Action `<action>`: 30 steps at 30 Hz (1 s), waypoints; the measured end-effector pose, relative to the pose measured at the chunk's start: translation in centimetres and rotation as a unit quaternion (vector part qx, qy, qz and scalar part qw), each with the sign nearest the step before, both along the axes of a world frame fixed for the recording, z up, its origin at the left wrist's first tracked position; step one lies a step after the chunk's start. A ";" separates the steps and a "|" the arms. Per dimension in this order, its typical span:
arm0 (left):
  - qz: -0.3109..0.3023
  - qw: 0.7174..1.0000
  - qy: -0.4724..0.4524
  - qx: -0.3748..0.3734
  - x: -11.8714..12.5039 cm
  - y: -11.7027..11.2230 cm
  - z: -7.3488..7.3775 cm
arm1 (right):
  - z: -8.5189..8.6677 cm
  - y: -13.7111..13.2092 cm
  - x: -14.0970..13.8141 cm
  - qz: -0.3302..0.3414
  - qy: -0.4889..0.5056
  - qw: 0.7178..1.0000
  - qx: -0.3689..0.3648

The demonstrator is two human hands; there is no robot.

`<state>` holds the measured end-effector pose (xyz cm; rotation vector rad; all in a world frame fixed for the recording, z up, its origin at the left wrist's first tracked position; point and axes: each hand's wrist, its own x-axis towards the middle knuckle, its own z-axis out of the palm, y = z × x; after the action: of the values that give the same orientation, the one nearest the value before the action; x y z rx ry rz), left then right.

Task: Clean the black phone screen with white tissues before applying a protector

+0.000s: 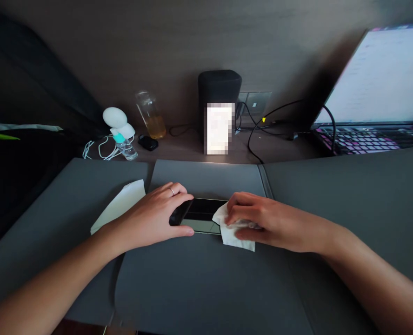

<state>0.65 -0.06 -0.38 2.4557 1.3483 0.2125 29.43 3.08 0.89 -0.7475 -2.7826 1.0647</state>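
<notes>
A black smartphone [201, 215] lies flat, screen up, on a grey mat [206, 279] in front of me. My left hand [157, 216] grips the phone's left end, thumb along the near edge and fingers over the far edge; a ring sits on one finger. My right hand [258, 221] presses a crumpled white wipe [229, 228] onto the phone's right end, fingers curled over it.
A folded white tissue [119, 204] lies left of my left hand. Behind the mat stand a black speaker [219, 88], a small bottle with amber liquid [151, 114], a small clear bottle [126, 146], white cables [98, 150] and black cables [258, 128]. An open laptop [374, 102] sits at the right.
</notes>
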 end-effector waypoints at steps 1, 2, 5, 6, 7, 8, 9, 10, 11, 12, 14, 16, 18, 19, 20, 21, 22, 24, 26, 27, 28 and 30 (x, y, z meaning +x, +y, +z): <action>0.000 1.000 0.000 -0.001 0.0 0.0 0.0 | 0.1 0.0 -0.1 -0.001 -0.002 1.000 -0.003; -0.001 1.000 0.000 -0.001 0.0 0.0 0.1 | 0.1 0.0 -0.1 -0.001 0.000 1.000 -0.002; 0.000 1.000 -0.004 -0.004 0.0 0.1 0.1 | 0.1 -0.1 -0.5 0.013 0.013 1.000 0.004; 0.001 1.000 -0.008 -0.005 0.0 0.1 0.1 | 0.1 0.0 -0.5 0.019 0.017 1.000 0.004; 0.001 1.000 -0.012 -0.005 0.0 0.1 0.1 | 0.1 0.0 -0.6 0.023 0.019 1.000 0.002; 0.001 1.000 -0.015 -0.005 0.0 0.1 0.1 | 0.1 0.0 -0.5 0.025 0.018 1.000 -0.001; 0.001 1.000 -0.017 -0.005 0.0 0.1 0.1 | 0.1 0.0 -0.5 0.023 0.017 1.000 -0.003; -0.001 1.000 -0.019 -0.005 0.0 0.1 0.1 | 0.1 0.1 -0.6 0.020 0.017 1.000 -0.004; -0.002 1.000 -0.020 -0.006 0.0 0.1 0.1 | 0.0 0.1 -0.6 0.014 0.018 1.000 -0.003; -0.003 1.000 -0.021 -0.006 -0.1 0.1 0.1 | -0.1 0.1 -0.7 0.009 0.022 1.000 0.002; -0.002 1.000 -0.024 -0.009 0.0 0.0 0.1 | -0.4 0.0 -1.0 0.001 0.039 0.999 0.020; 0.001 1.000 -0.027 -0.011 0.0 0.0 0.1 | -0.6 -0.1 -1.2 0.000 0.054 0.998 0.037; 0.004 1.000 -0.025 -0.012 0.0 0.0 0.2 | -0.7 -0.1 -1.2 0.002 0.056 0.998 0.040; 0.003 1.000 -0.022 -0.011 0.1 0.0 0.2 | -0.6 -0.1 -1.2 0.004 0.052 0.998 0.037; 0.002 1.000 -0.020 -0.010 0.1 0.0 0.2 | -0.6 -0.1 -1.2 0.006 0.047 0.998 0.033; 0.000 1.000 -0.017 -0.008 0.1 0.0 0.2 | -0.6 -0.1 -1.2 0.007 0.044 0.999 0.032; -0.003 1.000 -0.016 -0.007 0.2 -0.1 0.2 | -0.7 -0.1 -1.3 0.008 0.044 0.998 0.033; -0.004 1.000 -0.016 -0.007 0.3 0.0 0.3 | -0.9 -0.1 -1.6 0.009 0.054 0.997 0.046; -0.002 1.000 -0.017 -0.008 0.3 0.0 0.3 | -1.1 -0.1 -2.0 0.013 0.067 0.996 0.062; 0.000 1.000 -0.016 -0.009 0.3 0.0 0.2 | -1.1 -0.1 -2.1 0.016 0.071 0.995 0.067; 0.001 1.000 -0.016 -0.010 0.3 0.0 0.2 | -1.2 -0.1 -2.2 0.019 0.072 0.995 0.070; 0.001 1.000 -0.018 -0.012 0.3 0.0 0.2 | -1.2 0.0 -2.1 0.017 0.068 0.995 0.067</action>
<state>0.95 -0.05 -0.21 2.4180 1.3315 0.2381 27.35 3.07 -0.28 -0.5923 -2.7267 0.8868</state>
